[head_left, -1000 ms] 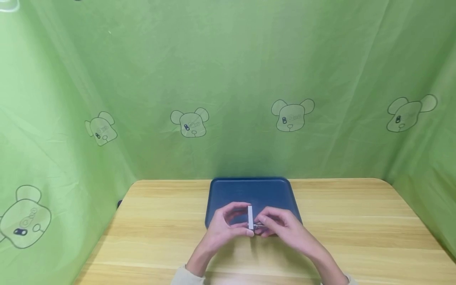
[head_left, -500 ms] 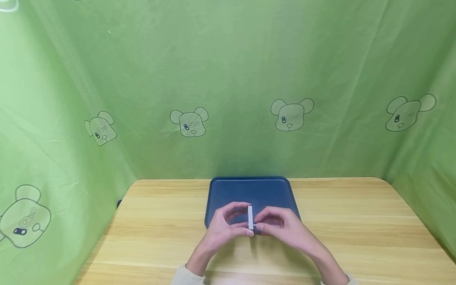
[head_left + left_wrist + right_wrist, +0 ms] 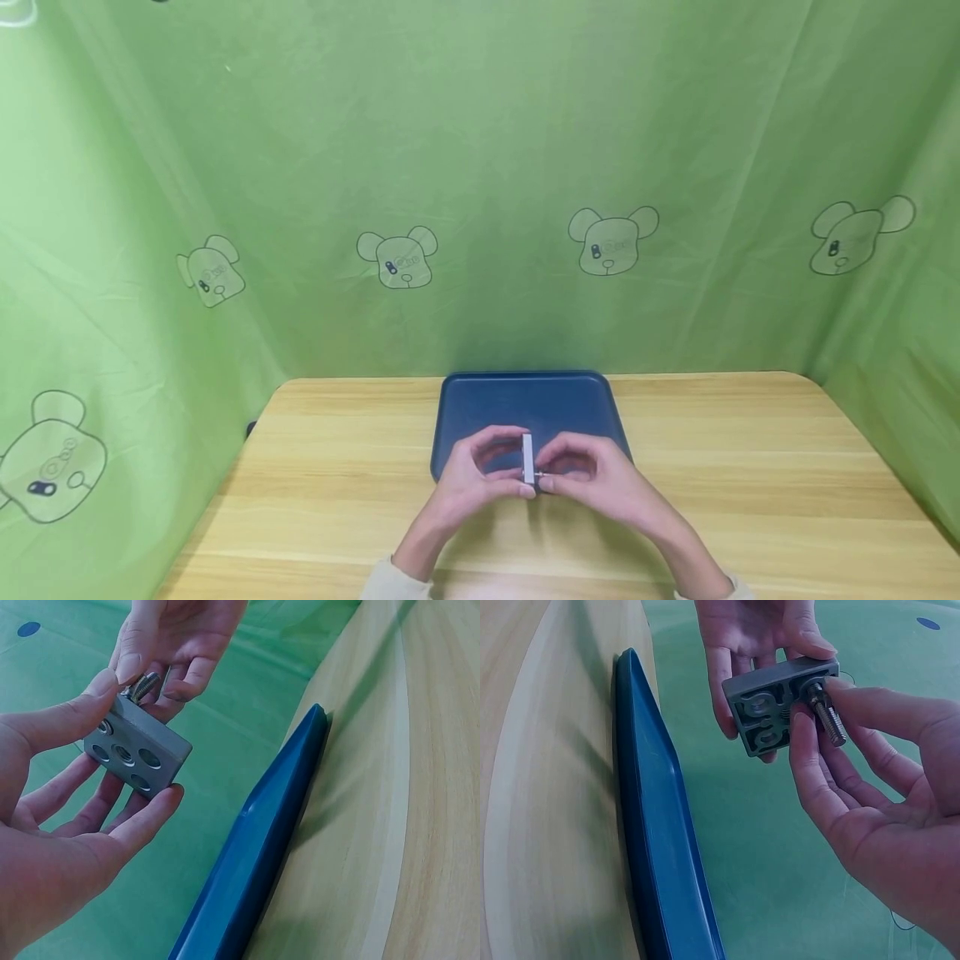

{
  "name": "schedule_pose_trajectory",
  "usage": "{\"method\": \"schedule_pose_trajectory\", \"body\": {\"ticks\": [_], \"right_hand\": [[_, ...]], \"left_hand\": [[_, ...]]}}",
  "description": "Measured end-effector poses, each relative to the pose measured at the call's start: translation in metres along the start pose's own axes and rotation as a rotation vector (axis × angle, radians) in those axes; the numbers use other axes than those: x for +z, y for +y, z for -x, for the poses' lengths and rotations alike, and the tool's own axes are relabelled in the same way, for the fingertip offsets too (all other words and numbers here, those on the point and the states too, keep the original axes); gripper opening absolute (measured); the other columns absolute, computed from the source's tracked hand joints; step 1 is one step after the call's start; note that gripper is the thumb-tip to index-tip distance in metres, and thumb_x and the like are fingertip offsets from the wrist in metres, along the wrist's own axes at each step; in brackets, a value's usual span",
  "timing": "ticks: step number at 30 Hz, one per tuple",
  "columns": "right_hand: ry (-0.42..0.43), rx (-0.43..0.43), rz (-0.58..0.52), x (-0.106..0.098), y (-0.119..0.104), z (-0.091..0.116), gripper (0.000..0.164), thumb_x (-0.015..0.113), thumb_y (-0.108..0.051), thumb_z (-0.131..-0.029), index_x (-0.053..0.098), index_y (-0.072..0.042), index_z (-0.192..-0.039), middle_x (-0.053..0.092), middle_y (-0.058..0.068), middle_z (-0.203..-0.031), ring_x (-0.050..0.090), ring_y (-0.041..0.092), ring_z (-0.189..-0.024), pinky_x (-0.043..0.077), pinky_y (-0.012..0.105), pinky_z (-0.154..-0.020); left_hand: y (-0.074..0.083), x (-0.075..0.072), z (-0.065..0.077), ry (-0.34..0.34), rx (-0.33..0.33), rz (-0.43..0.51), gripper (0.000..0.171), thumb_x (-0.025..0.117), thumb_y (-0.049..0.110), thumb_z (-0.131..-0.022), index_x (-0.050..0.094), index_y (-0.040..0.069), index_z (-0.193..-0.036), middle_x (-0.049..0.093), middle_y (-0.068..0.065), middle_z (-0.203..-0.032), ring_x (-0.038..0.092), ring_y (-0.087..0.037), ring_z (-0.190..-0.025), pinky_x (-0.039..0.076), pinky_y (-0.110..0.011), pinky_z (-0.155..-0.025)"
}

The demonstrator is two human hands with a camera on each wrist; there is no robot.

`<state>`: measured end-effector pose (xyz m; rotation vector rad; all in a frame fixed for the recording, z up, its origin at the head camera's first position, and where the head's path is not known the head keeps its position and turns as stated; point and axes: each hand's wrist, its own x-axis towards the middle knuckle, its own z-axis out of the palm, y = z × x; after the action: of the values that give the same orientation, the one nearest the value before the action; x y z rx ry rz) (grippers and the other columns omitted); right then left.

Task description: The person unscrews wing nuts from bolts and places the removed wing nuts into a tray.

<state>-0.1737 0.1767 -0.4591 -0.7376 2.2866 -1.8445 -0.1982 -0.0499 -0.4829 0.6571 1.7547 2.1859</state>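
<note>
My left hand (image 3: 467, 477) grips a small grey block (image 3: 528, 458) by its edges, thumb below and fingertips above in the head view. Several round holes pierce the block's face (image 3: 127, 756) in the left wrist view. On the opposite face, seen in the right wrist view, are recessed shapes, and a silver threaded bolt (image 3: 829, 721) sticks out near one corner. With thumb and index finger my right hand (image 3: 600, 473) pinches the bolt close to where it meets the block. The bolt's threaded end stays uncovered; its base is partly hidden by the fingertips.
Behind and beneath the raised hands, a blue tray (image 3: 525, 402) lies at the far edge of the wooden table (image 3: 750, 467). A green curtain (image 3: 495, 150) with printed bear heads surrounds the table at the back and both sides.
My right thumb and fingers have shifted on the bolt: they covered most of it half a second ago, and now a little of it shows. The left hand and block stay almost still.
</note>
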Motion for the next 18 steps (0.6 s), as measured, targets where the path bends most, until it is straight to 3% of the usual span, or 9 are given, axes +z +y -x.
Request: {"method": "schedule_pose_trajectory", "body": {"ticks": [7,18], "right_hand": [[0.005,0.026,-0.005,0.0019,-0.0014,-0.0001,0.023,0.079,-0.004,-0.087,0.069,-0.001,-0.108,0.070,0.017,-0.107,0.073,0.025,-0.097,0.065,0.035,-0.088],[0.004,0.049,-0.033,0.0035,-0.0039,0.0009,0.026,0.077,-0.002,-0.088,0.067,0.002,-0.112,0.070,0.018,-0.109,0.073,0.024,-0.098,0.065,0.034,-0.087]], "left_hand": [[0.0007,-0.0003,-0.0001,-0.006,0.004,0.001,0.069,0.082,-0.016,-0.071,0.059,-0.006,-0.135,0.061,-0.016,-0.138,0.050,-0.047,-0.134,0.057,-0.044,-0.104],[0.0019,-0.0014,-0.0001,-0.003,-0.003,-0.003,0.069,0.082,-0.016,-0.071,0.058,-0.008,-0.135,0.061,-0.016,-0.138,0.053,-0.043,-0.132,0.057,-0.044,-0.104]]}}
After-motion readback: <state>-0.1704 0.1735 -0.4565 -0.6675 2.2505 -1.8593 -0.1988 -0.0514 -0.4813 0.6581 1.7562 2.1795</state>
